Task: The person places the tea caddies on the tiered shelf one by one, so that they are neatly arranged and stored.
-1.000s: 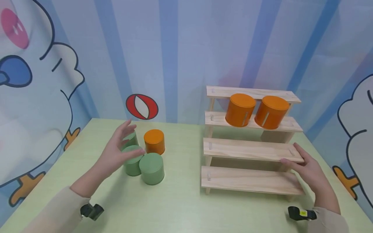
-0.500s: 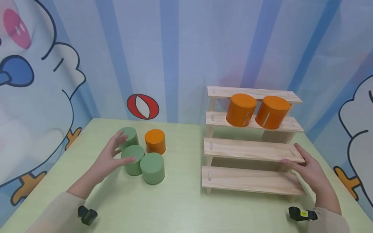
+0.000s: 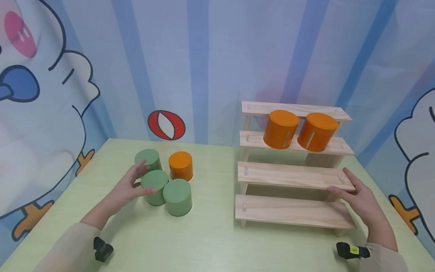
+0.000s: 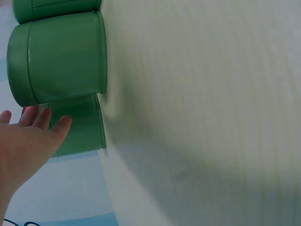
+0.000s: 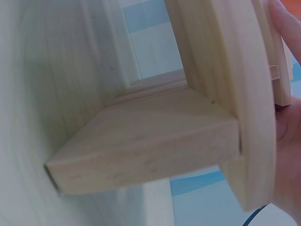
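Beside a cluster of three green canisters, my left hand hangs with its fingers spread and holds nothing. The middle canister lies nearest its thumb; the back canister is partly covered by the fingers, and the front canister stands to the right. In the left wrist view the fingertips overlap a green canister. An orange canister stands behind the front green one. At the right, my right hand grips the end of the third board down of a stepped wooden shelf, thumb at the front edge.
Two orange canisters sit side by side on the shelf's second board from the top. A patterned blue backdrop rises directly behind the pale green table.
My left hand has drawn back to the left and slightly toward me, uncovering more of the green canisters. My right hand keeps its grip on the shelf, and the canisters stand as before.
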`<move>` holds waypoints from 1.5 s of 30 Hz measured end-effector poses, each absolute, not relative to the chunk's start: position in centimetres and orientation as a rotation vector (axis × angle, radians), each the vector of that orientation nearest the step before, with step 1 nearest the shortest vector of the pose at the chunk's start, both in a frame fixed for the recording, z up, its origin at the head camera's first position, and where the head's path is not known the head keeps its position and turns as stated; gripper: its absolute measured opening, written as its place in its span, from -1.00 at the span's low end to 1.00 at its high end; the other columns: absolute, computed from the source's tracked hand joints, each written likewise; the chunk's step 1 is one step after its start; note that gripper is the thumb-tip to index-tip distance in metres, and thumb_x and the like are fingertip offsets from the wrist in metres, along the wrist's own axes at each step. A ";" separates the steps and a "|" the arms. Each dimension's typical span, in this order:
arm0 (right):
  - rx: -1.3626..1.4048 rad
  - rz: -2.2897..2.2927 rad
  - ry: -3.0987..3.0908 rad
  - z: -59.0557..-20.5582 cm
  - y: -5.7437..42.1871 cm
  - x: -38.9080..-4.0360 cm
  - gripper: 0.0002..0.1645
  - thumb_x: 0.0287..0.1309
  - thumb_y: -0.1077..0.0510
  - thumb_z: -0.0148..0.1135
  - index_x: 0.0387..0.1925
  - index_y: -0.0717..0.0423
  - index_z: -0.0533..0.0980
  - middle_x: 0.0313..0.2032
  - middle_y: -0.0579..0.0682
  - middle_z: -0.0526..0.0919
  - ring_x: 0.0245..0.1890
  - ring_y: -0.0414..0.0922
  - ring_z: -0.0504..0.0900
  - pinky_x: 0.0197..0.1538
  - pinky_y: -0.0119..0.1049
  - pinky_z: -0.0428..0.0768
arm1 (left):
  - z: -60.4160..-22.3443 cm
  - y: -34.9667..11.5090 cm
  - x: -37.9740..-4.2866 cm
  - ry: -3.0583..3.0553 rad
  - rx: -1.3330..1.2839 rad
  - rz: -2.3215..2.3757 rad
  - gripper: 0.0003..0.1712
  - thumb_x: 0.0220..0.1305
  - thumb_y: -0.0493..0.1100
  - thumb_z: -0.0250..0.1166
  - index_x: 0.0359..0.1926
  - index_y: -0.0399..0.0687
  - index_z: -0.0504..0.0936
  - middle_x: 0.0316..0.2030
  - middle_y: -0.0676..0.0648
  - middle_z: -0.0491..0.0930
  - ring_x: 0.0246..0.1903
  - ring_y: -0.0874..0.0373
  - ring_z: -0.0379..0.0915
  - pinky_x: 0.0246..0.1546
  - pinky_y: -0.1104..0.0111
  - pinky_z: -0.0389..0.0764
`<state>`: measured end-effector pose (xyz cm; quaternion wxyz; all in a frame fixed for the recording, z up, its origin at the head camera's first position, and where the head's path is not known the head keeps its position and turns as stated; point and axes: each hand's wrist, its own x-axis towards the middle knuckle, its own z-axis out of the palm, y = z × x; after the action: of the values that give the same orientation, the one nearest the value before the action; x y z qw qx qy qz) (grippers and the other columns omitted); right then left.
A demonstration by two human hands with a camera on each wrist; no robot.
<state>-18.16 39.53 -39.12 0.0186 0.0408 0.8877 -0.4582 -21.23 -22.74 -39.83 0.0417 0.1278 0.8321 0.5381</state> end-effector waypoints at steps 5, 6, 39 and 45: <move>0.116 -1.430 2.756 -39.1 39.6 -18.2 0.13 0.31 -0.18 0.12 0.48 -0.05 -0.46 0.43 0.45 -0.24 0.37 0.47 -0.10 0.23 0.43 0.09 | -40.4 -22.7 -21.4 2.509 0.378 1.630 0.14 0.15 -0.17 0.40 0.50 -0.18 -0.20 0.43 -0.36 0.00 0.38 -0.32 -0.07 0.31 -0.23 0.06; 0.117 -1.429 2.757 -39.1 39.5 -18.2 0.13 0.31 -0.18 0.12 0.48 -0.05 -0.46 0.43 0.45 -0.24 0.37 0.47 -0.10 0.23 0.42 0.09 | -40.6 -22.7 -21.5 2.499 0.370 1.630 0.14 0.15 -0.16 0.41 0.50 -0.18 -0.19 0.43 -0.35 -0.01 0.38 -0.32 -0.06 0.31 -0.23 0.06; 0.118 -1.447 2.729 -39.1 39.8 -18.2 0.13 0.32 -0.17 0.12 0.47 -0.08 -0.48 0.44 0.43 -0.26 0.38 0.45 -0.11 0.25 0.41 0.07 | -41.6 -22.5 -22.1 2.439 0.245 1.595 0.03 0.06 -0.15 0.47 0.42 -0.13 0.03 0.39 -0.30 0.08 0.42 -0.34 -0.21 0.27 -0.32 0.01; 0.112 -1.465 2.720 -39.1 39.7 -18.2 0.12 0.32 -0.17 0.11 0.47 -0.09 -0.48 0.45 0.41 -0.27 0.38 0.44 -0.12 0.25 0.40 0.07 | -41.7 -22.8 -22.2 2.466 0.237 1.627 -0.01 0.10 -0.13 0.44 0.42 -0.12 0.05 0.38 -0.28 0.10 0.40 -0.30 -0.12 0.27 -0.28 0.07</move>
<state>-18.16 39.70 -39.12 0.0253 0.0362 0.8796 -0.4737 -22.17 -22.77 -41.66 0.0889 0.0797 0.8287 0.5469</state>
